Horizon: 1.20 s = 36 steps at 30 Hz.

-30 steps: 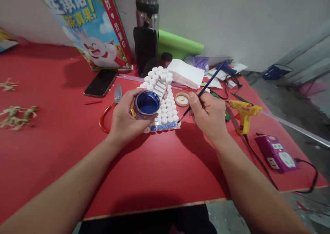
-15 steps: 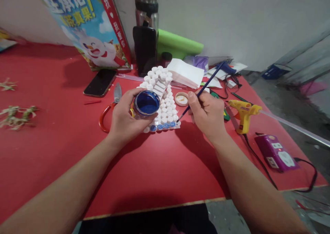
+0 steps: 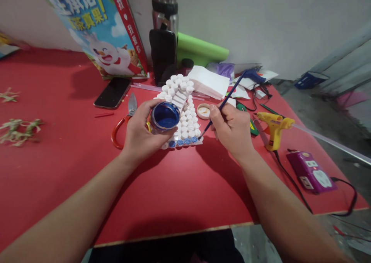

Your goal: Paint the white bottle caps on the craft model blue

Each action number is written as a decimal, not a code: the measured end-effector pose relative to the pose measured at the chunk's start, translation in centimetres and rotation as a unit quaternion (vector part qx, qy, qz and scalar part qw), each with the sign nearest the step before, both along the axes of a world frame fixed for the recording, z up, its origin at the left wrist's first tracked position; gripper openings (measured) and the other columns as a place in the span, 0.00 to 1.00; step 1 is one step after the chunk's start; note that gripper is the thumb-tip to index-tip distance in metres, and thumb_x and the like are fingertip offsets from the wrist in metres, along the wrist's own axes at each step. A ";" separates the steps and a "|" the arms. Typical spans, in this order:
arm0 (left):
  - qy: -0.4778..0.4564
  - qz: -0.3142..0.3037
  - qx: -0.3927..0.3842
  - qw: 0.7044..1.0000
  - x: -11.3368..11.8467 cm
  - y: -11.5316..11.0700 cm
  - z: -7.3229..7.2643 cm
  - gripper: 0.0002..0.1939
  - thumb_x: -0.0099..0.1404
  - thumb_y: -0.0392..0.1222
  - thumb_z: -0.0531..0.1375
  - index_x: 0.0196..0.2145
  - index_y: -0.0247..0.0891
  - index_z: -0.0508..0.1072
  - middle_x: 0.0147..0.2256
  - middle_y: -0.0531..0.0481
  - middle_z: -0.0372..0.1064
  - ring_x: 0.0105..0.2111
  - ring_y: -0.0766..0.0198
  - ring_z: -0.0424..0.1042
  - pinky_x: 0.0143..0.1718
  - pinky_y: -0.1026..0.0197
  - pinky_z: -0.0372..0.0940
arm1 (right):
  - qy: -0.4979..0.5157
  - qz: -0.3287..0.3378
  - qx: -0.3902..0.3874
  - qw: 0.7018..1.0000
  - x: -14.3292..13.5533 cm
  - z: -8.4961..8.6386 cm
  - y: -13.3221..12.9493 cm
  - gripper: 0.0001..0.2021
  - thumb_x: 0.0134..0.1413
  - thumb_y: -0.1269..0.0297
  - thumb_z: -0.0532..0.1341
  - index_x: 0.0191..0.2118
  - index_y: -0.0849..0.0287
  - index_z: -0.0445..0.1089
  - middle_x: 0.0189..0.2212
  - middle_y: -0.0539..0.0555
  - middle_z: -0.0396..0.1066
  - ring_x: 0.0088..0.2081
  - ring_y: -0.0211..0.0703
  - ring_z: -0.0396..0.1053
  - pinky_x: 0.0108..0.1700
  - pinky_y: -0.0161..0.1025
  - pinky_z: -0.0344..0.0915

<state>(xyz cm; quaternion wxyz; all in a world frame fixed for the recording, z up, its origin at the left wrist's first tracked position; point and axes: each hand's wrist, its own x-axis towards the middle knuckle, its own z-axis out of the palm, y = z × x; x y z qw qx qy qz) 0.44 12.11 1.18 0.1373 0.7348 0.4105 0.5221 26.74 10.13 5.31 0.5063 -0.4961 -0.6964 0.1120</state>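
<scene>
Blue on several front-row discs (image 3: 187, 141), rows behind (image 3: 190, 134) unpainted white. Left hand (image 3: 142, 129) clasps paint jar (image 3: 164, 128); right hand (image 3: 232, 128) pinches brush (image 3: 233, 89).

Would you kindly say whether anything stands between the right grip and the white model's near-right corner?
Nothing visible does: from the right grip, the paintbrush runs unobstructed to that corner of the white model. The paint jar in the left grip sits farther left.

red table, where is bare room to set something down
On the red table: between its near edge and the white piece, and between the scissors and larger straw piece. Crowded: behind the white piece, around the glue gun and purple box.
</scene>
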 end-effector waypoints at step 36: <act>0.004 0.007 -0.026 1.000 0.1 -0.2 0.2 0.32 0.62 0.44 0.77 0.63 0.46 0.77 0.61 0.43 0.83 0.61 0.42 0.83 0.69 0.40 0.77 | -0.017 -0.042 0.001 0.999 0.7 -0.2 0.3 0.29 0.80 0.42 0.62 0.27 0.50 0.58 0.17 0.44 0.64 0.20 0.38 0.59 0.26 0.42 0.54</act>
